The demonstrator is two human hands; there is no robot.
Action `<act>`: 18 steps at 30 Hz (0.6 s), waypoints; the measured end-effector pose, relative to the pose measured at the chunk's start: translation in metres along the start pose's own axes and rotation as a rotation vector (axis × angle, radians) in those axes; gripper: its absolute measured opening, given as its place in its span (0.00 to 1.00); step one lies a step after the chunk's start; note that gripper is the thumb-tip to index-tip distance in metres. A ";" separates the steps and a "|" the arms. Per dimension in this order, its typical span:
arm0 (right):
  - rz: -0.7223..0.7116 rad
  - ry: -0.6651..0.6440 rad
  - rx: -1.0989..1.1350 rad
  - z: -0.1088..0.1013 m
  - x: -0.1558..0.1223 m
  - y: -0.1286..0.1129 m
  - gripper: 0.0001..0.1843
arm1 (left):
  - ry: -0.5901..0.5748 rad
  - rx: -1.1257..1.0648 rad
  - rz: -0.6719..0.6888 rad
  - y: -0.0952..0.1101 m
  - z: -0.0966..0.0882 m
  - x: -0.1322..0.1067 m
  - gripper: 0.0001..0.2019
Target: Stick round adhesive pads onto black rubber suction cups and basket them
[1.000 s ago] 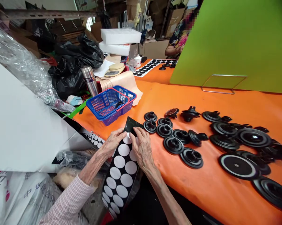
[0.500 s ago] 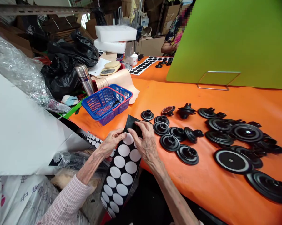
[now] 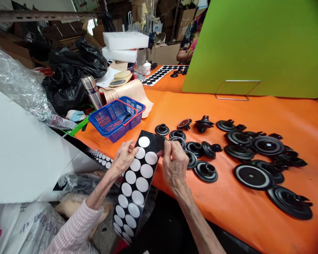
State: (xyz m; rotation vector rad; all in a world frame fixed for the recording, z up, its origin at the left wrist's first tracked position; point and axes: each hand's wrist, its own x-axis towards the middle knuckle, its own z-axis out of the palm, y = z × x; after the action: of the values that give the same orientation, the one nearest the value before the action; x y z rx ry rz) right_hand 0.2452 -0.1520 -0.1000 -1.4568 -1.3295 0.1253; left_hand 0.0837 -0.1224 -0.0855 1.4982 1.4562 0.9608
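Note:
A long black sheet (image 3: 138, 183) with rows of round white spots hangs over the near edge of the orange table (image 3: 190, 106). My left hand (image 3: 124, 157) pinches the sheet's left edge near its top. My right hand (image 3: 175, 164) is closed on the sheet's upper right corner, thumb and fingers pressed together there. Just right of that hand lie several small black round parts (image 3: 205, 171) with raised hubs. Larger black discs (image 3: 252, 176) lie further right.
A blue mesh basket (image 3: 116, 118) stands at the table's left end beside a steel flask (image 3: 91, 91) and black bags. A green board (image 3: 256, 49) on a wire stand rises at the back. Another person (image 3: 188, 38) sits behind it by another dotted sheet (image 3: 159, 74).
The sheet's folded-over top now lies flat, showing more white spots. My right hand moved from the sheet's top middle to its right corner. The view shifted slightly.

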 end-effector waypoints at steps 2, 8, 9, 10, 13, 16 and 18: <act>-0.044 -0.046 0.005 -0.007 -0.016 -0.004 0.17 | 0.103 0.124 0.053 0.010 0.001 -0.009 0.13; 0.124 -0.195 0.261 -0.023 -0.055 -0.013 0.14 | -0.428 -0.299 -0.239 0.033 0.020 -0.026 0.09; 0.230 -0.197 0.333 -0.025 -0.056 -0.012 0.14 | -0.421 -0.311 -0.251 0.033 0.024 -0.026 0.09; 0.348 -0.192 0.398 -0.028 -0.055 -0.011 0.14 | -0.432 -0.303 -0.249 0.032 0.028 -0.025 0.09; 0.602 -0.104 0.509 -0.039 -0.049 -0.003 0.14 | -0.501 -0.172 -0.161 0.023 0.037 -0.022 0.14; 0.661 0.051 0.507 -0.055 -0.045 0.005 0.15 | -0.261 0.085 0.031 0.016 0.044 -0.017 0.16; 0.677 0.072 0.521 -0.068 -0.046 0.009 0.15 | -0.139 0.252 0.172 0.020 0.052 -0.014 0.12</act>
State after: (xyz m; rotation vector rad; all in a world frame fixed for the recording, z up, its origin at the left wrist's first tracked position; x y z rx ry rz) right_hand 0.2808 -0.2268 -0.1056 -1.3750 -0.6254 0.7908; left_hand 0.1390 -0.1384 -0.0866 1.8610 1.4044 0.7761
